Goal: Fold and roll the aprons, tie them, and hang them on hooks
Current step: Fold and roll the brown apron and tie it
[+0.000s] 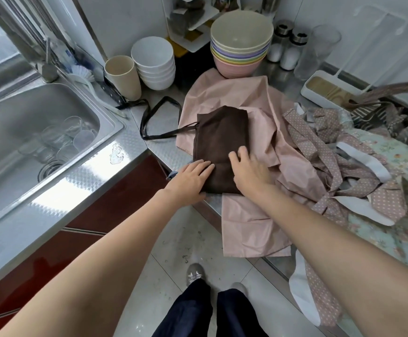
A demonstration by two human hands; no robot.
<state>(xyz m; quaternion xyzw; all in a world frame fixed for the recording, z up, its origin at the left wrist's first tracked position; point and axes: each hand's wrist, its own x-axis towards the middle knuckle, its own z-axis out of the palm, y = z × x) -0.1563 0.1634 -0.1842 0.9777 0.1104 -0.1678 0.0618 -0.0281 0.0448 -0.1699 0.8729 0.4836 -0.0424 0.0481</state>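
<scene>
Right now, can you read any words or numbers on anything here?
No words or numbers can be read.
Bottle behind the sink: a blue label, too blurred to read.
Two shakers: no label showing.
Brown apron under both hands: plain cloth, no print.

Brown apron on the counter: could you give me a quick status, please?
Left hand and right hand flat on brown apron. Folded, not rolled. Strap loose. Pink apron underneath, bowls behind.

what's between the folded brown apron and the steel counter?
Head view: the pink apron is spread under the brown apron, which lies on it; the counter shows bare to the left.
</scene>
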